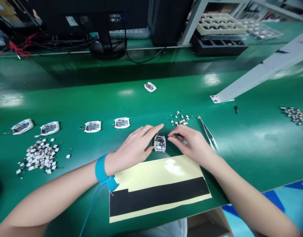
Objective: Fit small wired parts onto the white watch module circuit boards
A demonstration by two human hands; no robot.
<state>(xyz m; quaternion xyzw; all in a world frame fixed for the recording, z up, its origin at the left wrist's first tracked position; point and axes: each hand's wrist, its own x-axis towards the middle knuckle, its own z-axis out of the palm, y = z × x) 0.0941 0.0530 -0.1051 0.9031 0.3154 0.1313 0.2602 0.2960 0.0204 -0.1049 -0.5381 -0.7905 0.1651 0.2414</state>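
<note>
A small white-rimmed case with electronics inside lies on the green table between my hands. My left hand, with a ring and a blue wrist strap, rests at its left side, thumb at the lower left edge and fingers stretched over the top left. To the right of the case is my right hand, thumb and index finger curled close to each other; whether something tiny is between the tips cannot be made out. Just behind the right hand lies a loose group of small metal parts. A yellow sheet with a black strip lies in front.
Tweezers lie right of my right hand. Similar cases stand in a row at left, the nearest one by my left hand; another is farther back. Part piles lie left and far right. A slanted metal post rises at right.
</note>
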